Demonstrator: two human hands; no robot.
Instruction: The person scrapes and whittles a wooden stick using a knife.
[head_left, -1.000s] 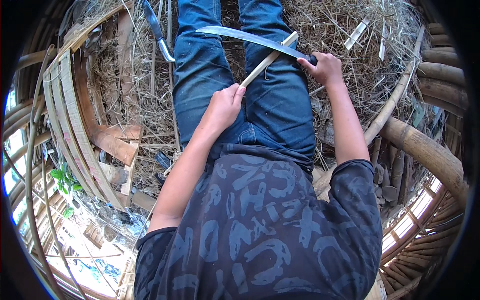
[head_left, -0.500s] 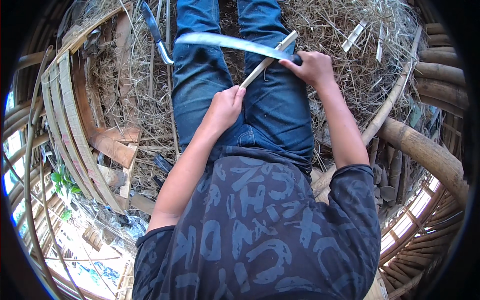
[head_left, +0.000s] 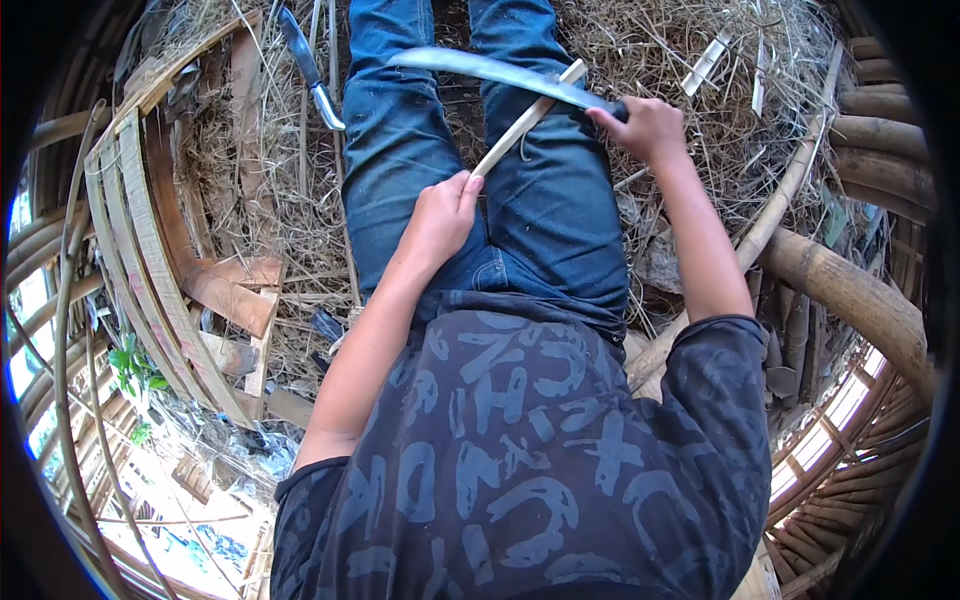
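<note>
My left hand point(head_left: 440, 218) is closed round the near end of a pale wooden stick point(head_left: 515, 138), which slants up and away to the right over my jeans. In my right hand point(head_left: 648, 130) is the dark handle of a machete point(head_left: 485, 70). Its long, slightly curved blade points left and lies across the stick near the far end. A thin curl of shaving point(head_left: 524, 148) hangs beside the stick. The blade is a little blurred by motion.
A second knife with a dark blue end point(head_left: 297, 45) lies left of my legs. Beyond it stands a slatted wooden frame point(head_left: 140, 200). Dry straw point(head_left: 640, 50) covers the ground, with split wood pieces point(head_left: 706, 64) on it. Bamboo poles point(head_left: 840, 290) run along the right.
My right hand has moved right with the machete, drawing the blade across the stick. The stick's far end has shifted slightly left; my left hand still grips it.
</note>
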